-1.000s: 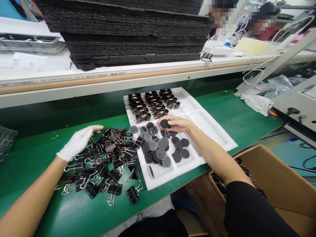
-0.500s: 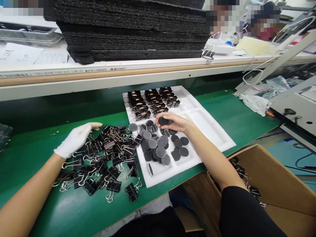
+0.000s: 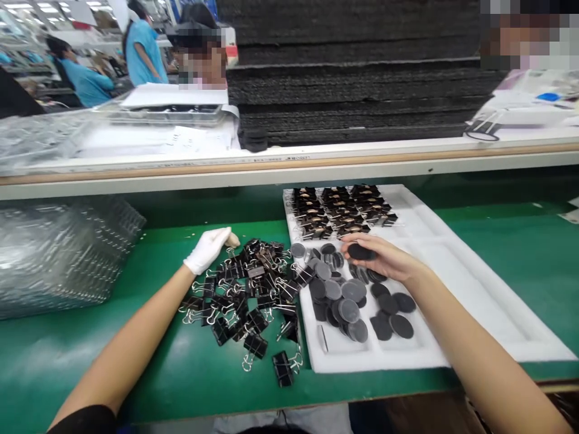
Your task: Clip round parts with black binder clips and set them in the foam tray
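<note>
My left hand (image 3: 210,248), in a white glove with bare fingertips, is at the back left edge of a heap of black binder clips (image 3: 256,322) on the green table. Its fingers are bent together, and whatever may be in them is hidden. Over the white foam tray (image 3: 479,289), my bare right hand (image 3: 384,256) grips a round black disc (image 3: 360,251) between thumb and fingers. Below that hand, loose black and grey discs (image 3: 349,310) fill the near compartments. Rows of binder clips (image 3: 335,211), with tan pieces among them, stand in the tray's far left compartment.
A raised white shelf (image 3: 190,178) crosses behind the table, bearing a tall stack of black foam sheets (image 3: 357,90) and papers (image 3: 185,137). Stacked clear plastic trays (image 3: 58,256) lie at the left. Other people (image 3: 147,48) are beyond the shelf.
My view has swung left, so the table's contents appear farther right and the clear trays show more fully. My right hand still holds the disc; my left fingers look more bent.
</note>
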The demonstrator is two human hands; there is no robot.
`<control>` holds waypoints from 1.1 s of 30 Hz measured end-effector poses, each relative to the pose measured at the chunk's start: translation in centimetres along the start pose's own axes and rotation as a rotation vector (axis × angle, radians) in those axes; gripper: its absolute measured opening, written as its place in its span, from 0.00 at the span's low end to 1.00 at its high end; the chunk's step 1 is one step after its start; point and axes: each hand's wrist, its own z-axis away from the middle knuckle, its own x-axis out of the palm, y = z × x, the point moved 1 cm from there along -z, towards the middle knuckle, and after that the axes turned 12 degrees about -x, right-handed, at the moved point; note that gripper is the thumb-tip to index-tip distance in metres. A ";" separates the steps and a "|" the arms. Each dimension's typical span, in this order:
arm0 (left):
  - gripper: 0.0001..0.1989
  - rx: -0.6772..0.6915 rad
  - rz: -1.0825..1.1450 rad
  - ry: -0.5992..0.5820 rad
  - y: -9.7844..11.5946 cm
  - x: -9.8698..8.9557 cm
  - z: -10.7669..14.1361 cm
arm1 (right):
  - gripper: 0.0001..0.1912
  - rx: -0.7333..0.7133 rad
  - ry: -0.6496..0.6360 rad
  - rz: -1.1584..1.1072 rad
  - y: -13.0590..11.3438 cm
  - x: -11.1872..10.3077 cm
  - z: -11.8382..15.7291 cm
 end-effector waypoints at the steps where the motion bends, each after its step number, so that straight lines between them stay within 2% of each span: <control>1: 0.25 -0.006 -0.003 -0.004 -0.1 0.0 0.0 | 0.18 0.017 0.019 0.003 0.0 0.0 0.0; 3: 0.24 -0.006 0.025 -0.002 -0.5 -0.2 -0.2 | 0.19 0.042 0.043 0.009 0.0 0.1 0.1; 7: 0.41 0.080 0.154 0.005 -1.9 -0.5 -0.9 | 0.19 0.056 0.063 0.037 -0.1 0.2 0.2; 10: 0.46 0.155 0.175 -0.013 -2.9 -0.6 -1.3 | 0.20 0.067 0.080 0.060 -0.1 0.2 0.3; 16: 0.44 0.131 0.161 0.103 -3.4 -0.3 -1.3 | 0.20 0.076 0.095 0.091 -0.2 0.3 0.4; 19: 0.41 0.124 0.173 0.112 -3.1 -0.2 -1.3 | 0.20 0.083 0.102 0.086 -0.2 0.4 0.4; 23: 0.32 0.065 0.137 0.082 -2.3 0.0 -1.1 | 0.19 0.073 0.113 0.092 0.0 0.2 0.4; 28: 0.20 -0.018 0.049 0.135 -1.2 0.4 -0.4 | 0.17 0.063 0.123 0.113 0.2 0.0 0.3; 33: 0.21 -0.012 0.017 0.186 -0.8 0.6 -0.1 | 0.18 0.066 0.121 0.120 0.2 0.0 0.3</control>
